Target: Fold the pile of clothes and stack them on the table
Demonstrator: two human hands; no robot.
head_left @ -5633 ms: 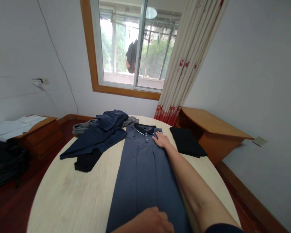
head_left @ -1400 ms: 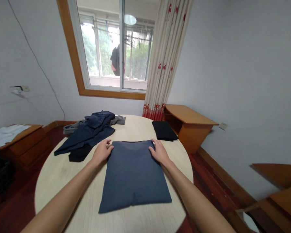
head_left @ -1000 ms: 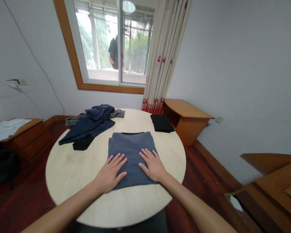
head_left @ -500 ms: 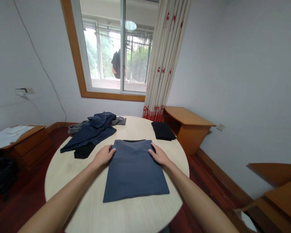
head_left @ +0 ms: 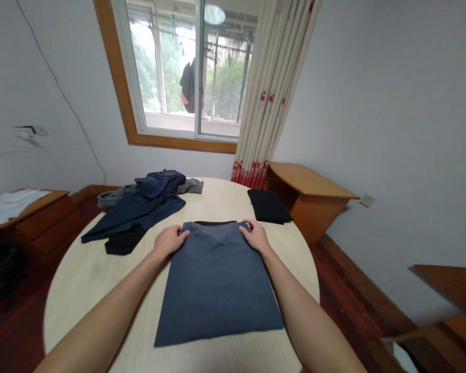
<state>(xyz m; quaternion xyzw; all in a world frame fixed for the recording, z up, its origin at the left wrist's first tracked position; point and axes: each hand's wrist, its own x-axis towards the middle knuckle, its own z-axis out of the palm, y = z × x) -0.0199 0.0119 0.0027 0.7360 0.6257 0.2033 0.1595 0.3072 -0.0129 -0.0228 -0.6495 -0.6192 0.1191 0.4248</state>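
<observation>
A slate-blue shirt (head_left: 216, 282), folded in half, lies flat on the round pale wooden table (head_left: 93, 274) in front of me. My left hand (head_left: 169, 240) grips its far left corner, fingers curled over the edge. My right hand (head_left: 256, 236) pinches the far right corner the same way. A thin black strip of collar shows along the far edge between my hands.
A heap of dark navy, black and grey clothes (head_left: 140, 204) lies at the table's far left. A folded black garment (head_left: 268, 205) sits at the far right. An orange wooden desk (head_left: 310, 194) stands beyond the table, a low cabinet (head_left: 34, 217) at left.
The long shirt has been folded in half. My hands pressed flat on its near part a second ago, then moved to the far corners and closed on them.
</observation>
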